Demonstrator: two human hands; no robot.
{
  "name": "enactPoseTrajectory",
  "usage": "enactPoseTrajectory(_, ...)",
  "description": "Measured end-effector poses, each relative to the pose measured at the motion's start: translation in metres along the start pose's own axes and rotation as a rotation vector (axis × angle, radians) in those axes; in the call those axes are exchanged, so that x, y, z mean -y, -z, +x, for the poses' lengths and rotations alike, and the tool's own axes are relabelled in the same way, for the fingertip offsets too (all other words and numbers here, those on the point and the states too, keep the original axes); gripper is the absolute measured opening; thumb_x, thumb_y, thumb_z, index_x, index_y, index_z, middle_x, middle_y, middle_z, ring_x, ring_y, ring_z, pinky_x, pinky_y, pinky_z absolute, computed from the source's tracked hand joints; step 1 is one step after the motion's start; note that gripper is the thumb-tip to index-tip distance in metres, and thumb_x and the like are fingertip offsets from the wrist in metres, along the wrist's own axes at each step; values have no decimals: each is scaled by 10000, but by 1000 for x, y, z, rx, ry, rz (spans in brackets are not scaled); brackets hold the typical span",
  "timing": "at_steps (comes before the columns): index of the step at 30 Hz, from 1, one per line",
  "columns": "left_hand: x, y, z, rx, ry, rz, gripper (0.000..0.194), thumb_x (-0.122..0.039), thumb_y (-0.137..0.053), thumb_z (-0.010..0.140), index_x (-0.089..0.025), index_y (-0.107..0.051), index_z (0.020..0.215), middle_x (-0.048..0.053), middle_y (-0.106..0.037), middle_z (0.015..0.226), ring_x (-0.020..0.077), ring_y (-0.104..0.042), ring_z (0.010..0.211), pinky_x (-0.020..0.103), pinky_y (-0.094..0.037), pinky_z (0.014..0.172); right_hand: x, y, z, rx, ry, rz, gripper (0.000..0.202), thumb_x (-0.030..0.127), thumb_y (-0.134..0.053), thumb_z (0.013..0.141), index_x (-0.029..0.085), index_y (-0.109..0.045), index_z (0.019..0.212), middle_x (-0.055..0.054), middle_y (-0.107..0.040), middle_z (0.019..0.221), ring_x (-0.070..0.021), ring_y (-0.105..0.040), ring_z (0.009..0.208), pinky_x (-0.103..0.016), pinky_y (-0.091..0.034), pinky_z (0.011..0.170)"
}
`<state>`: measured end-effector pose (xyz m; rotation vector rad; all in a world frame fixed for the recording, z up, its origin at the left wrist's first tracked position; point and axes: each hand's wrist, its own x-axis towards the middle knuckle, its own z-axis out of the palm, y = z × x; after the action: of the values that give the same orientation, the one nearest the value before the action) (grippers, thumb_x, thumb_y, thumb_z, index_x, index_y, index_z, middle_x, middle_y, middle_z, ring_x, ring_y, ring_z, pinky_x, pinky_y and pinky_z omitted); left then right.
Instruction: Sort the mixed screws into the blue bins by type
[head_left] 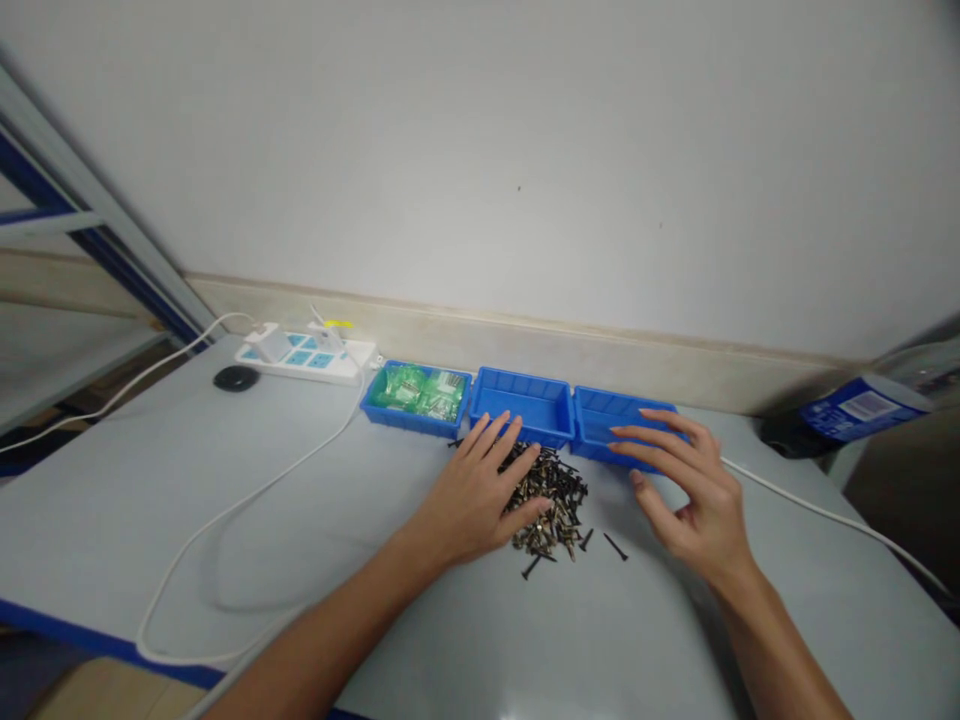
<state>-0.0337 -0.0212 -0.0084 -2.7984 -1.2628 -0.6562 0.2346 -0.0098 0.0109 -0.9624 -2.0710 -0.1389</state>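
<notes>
A pile of black and brassy screws [551, 500] lies on the grey table. My left hand [480, 490] rests over the pile's left side, fingers spread, holding nothing visible. To the right of the pile, my right hand [690, 490] is raised with its fingers apart and nothing in them, partly covering the right blue bin [596, 410]. The middle blue bin [525, 400] stands just behind the pile and shows a bare bottom. In the left blue bin [416, 420] are green and clear plastic packets [424, 390]. A few loose screws [615, 546] lie near the pile's front right.
At the back left stands a white power strip [337, 370] with plugs, beside a black round object [236, 378]. A white cable [255, 495] loops across the left of the table [300, 540]. A dark bottle with a blue label [862, 408] lies at the right edge.
</notes>
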Motion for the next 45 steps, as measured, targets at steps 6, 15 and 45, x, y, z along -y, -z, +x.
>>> enactPoseTrajectory(6, 0, 2, 0, -24, -4, -36, 569, -527, -473, 1005, -115, -551, 1389, 221, -442, 1538, 363, -334, 1484, 582, -323, 1192, 10, -7, 1, 42, 46, 33, 293, 109, -607, 840, 225, -692, 1095, -84, -742, 1100, -349, -579, 1171, -578, -426, 975)
enactPoseTrajectory(15, 22, 37, -17, -192, 154, -131, 278, -325, -481, 1000, -155, -681, 909, 39, -694, 740, 187, -656, 678, 306, -496, 647, 54, -44, 47, 201, 58, 151, 289, 152, -611, 914, 181, -638, 1200, -107, -703, 1129, -271, -592, 1094, -467, -486, 960)
enactPoseTrajectory(45, 37, 28, -38, -524, 552, -1217, 779, -665, -693, 807, -235, -478, 1421, 130, -648, 1325, 321, -635, 1219, 513, -569, 984, 116, -42, 98, 223, 140, 100, 558, 212, -664, 895, 231, -512, 1431, -182, -521, 1405, -341, -561, 1223, -524, -540, 945)
